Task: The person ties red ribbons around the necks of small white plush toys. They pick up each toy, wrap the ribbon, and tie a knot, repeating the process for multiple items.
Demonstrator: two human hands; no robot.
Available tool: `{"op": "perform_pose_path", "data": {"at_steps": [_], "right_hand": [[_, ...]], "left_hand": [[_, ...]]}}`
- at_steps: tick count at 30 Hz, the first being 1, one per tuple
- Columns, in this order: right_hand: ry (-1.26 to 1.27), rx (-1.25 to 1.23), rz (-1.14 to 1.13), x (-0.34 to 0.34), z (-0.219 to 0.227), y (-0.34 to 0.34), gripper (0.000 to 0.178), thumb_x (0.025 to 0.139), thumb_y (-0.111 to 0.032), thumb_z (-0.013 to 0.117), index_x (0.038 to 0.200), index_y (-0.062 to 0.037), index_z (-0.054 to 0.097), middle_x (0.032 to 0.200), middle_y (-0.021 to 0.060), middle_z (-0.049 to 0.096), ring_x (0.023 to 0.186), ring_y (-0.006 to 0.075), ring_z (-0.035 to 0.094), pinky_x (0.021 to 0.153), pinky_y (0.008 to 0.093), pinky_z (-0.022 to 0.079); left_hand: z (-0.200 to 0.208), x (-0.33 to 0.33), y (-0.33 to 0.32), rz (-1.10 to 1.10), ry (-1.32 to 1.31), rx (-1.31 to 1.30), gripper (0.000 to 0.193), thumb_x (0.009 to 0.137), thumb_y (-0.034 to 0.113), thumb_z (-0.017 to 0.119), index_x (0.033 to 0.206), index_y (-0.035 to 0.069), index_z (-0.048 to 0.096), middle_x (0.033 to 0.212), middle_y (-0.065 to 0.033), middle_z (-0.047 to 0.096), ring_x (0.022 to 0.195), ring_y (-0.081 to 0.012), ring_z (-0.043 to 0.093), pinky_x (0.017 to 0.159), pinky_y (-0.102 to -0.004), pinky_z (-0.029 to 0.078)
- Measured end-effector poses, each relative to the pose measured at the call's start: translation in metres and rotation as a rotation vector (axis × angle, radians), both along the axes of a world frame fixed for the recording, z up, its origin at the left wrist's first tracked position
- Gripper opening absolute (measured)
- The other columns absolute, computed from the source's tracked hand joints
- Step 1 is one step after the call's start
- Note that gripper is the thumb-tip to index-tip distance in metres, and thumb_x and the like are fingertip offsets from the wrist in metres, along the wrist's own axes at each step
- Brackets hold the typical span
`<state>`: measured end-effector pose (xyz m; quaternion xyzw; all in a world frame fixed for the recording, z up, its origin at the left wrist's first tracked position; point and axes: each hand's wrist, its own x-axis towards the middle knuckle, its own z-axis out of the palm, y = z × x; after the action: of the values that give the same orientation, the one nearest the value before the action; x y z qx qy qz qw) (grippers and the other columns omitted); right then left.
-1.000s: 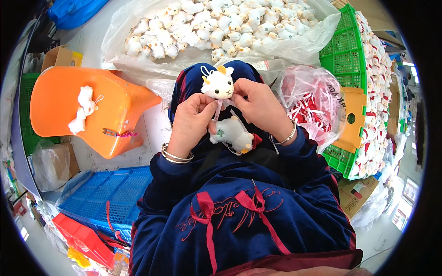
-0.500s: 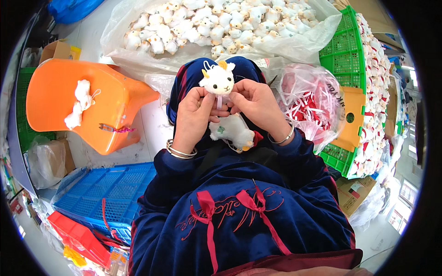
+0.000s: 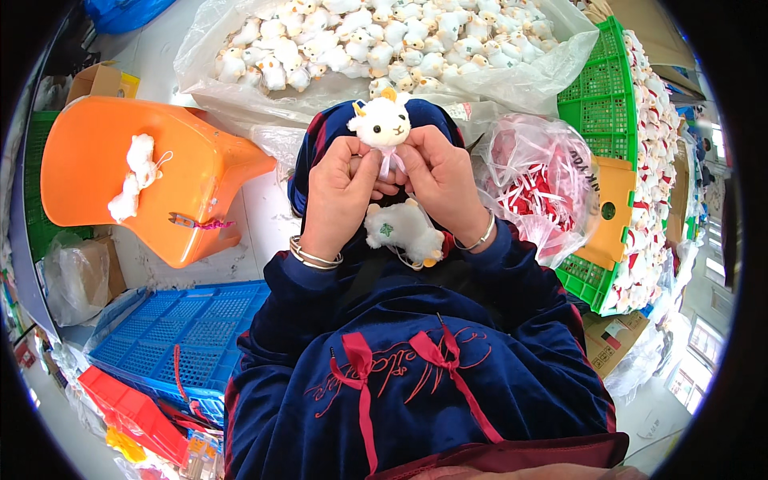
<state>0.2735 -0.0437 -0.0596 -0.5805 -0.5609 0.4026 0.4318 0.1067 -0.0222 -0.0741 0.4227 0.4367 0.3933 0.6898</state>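
Observation:
A small white plush goat [image 3: 384, 128] with yellow horns faces up above my lap. My left hand [image 3: 342, 188] and my right hand [image 3: 446, 180] are closed on it at the neck, one from each side. Between my thumbs, a pale pink ribbon [image 3: 390, 161] hangs under its chin. My fingers partly cover the ribbon and hide the toy's body. Just below my hands, a second plush goat [image 3: 406, 230] lies on its side on my lap. It has a green patch, a string loop and a bit of red at its head end.
At left, an orange stool [image 3: 88, 168] holds white plush pieces [image 3: 138, 172] and small snips [image 3: 184, 219]. Plush goats [image 3: 360, 44] pile on a plastic sheet ahead. At right are a bag of ribbons [image 3: 536, 196] and a green crate [image 3: 596, 96]. A blue crate [image 3: 180, 328] sits lower left.
The plush goat has shifted slightly right and tilted. More of the ribbon shows beneath its chin. Both hands keep their hold, with the right thumb and fingers a little lower beside the ribbon.

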Motion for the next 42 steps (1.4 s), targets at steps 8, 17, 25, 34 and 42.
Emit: {"op": "perform_pose_path", "data": {"at_steps": [8, 17, 25, 34, 42], "right_hand": [[0.254, -0.059, -0.07, -0.005, -0.011, 0.015, 0.013, 0.105, -0.01, 0.057, 0.098, 0.0017, 0.059, 0.072, 0.0021, 0.063, 0.062, 0.0057, 0.056, 0.057, 0.0234, 0.045], [0.451, -0.139, -0.109, 0.005, -0.016, 0.025, 0.015, 0.107, -0.011, 0.054, 0.099, 0.0006, 0.058, 0.073, 0.0003, 0.061, 0.061, 0.0044, 0.052, 0.055, 0.0214, 0.042], [0.528, -0.169, -0.009, 0.012, -0.008, 0.029, 0.012, 0.106, -0.009, 0.051, 0.103, 0.0007, 0.058, 0.075, 0.002, 0.063, 0.057, 0.0038, 0.05, 0.051, 0.0204, 0.04], [0.406, -0.19, 0.002, 0.012, -0.007, 0.03, 0.008, 0.101, -0.006, 0.057, 0.104, 0.001, 0.057, 0.076, 0.0044, 0.067, 0.056, 0.0042, 0.053, 0.049, 0.0203, 0.041], [0.411, -0.23, 0.012, 0.013, -0.002, 0.032, 0.009, 0.101, -0.008, 0.059, 0.101, 0.0013, 0.058, 0.076, 0.0051, 0.067, 0.056, 0.0049, 0.055, 0.05, 0.0212, 0.043]], "left_hand": [[-0.004, 0.015, 0.011, 0.118, -0.017, 0.052, 0.017, 0.108, 0.015, 0.054, 0.107, -0.001, 0.053, 0.079, -0.0105, 0.071, 0.061, -0.0129, 0.069, 0.052, -0.0238, 0.055], [-0.003, 0.021, 0.027, 0.05, -0.001, 0.022, 0.016, 0.107, 0.014, 0.053, 0.103, -0.002, 0.053, 0.078, -0.0103, 0.07, 0.059, -0.0134, 0.068, 0.052, -0.0242, 0.055], [0.006, 0.011, 0.044, 0.058, 0.428, 0.283, 0.035, 0.094, 0.022, 0.073, 0.111, -0.006, 0.061, 0.087, -0.0124, 0.072, 0.064, -0.0106, 0.064, 0.058, -0.0266, 0.051], [-0.002, 0.007, 0.055, -0.117, 0.251, 0.184, 0.047, 0.09, 0.023, 0.074, 0.123, -0.008, 0.062, 0.107, -0.0145, 0.073, 0.089, -0.0135, 0.067, 0.079, -0.0283, 0.054], [-0.015, 0.01, 0.056, -0.08, 0.324, 0.312, 0.044, 0.088, 0.021, 0.074, 0.12, -0.007, 0.063, 0.106, -0.0144, 0.073, 0.092, -0.017, 0.069, 0.083, -0.0312, 0.055]]}}
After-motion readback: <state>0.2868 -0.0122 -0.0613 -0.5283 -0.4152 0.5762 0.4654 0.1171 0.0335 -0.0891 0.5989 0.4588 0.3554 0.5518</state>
